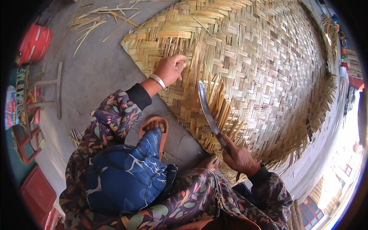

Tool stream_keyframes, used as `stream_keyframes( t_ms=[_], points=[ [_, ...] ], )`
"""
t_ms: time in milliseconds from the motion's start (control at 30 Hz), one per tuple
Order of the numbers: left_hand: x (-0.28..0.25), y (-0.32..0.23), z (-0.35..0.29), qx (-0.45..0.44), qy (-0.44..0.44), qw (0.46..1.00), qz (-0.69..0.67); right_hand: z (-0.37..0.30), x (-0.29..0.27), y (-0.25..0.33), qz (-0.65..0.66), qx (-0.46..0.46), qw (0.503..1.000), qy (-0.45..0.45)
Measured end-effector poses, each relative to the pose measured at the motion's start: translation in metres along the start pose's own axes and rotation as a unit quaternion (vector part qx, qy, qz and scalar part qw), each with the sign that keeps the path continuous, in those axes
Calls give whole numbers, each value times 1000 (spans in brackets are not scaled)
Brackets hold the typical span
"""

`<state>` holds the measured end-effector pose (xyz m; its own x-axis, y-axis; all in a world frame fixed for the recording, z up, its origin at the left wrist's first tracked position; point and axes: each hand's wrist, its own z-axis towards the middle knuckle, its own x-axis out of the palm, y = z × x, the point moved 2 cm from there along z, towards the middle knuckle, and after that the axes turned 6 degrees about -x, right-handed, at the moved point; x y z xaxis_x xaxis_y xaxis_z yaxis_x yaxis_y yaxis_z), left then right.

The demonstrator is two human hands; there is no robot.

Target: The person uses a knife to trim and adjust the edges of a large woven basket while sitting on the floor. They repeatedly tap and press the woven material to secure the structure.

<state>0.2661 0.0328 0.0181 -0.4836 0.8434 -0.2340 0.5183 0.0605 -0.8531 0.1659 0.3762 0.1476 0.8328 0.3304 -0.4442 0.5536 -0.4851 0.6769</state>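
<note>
A large woven mat [264,65] of split straw-coloured strips spreads in front of me, in a zigzag weave. My right hand [240,158] is closed round the handle of a curved knife [207,109]. Its metal blade points away from me, over a row of loose strip ends [220,103] that stick up from the weave. My left hand [169,72], with a pale bangle on its wrist, is over the mat's near left edge. Its fingers are curled together; whatever they grip, if anything, is hidden.
Cut strips [92,23] lie scattered on the grey floor at the far left. A red bucket [38,44] stands at the left, near a wooden frame [57,88]. One foot in a brown sandal [163,140] is beside the mat; a bare foot [210,163] touches its near edge.
</note>
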Motion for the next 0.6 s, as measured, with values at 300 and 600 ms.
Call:
stream_keyframes(
  t_ms=[300,600],
  points=[
    [14,-1,21,-91,61,993,-52,-3,-13,13,18,9,999,-32],
    [16,-4,0,-64,115,970,-204,18,0,20,11,-51,999,-9]
  ],
)
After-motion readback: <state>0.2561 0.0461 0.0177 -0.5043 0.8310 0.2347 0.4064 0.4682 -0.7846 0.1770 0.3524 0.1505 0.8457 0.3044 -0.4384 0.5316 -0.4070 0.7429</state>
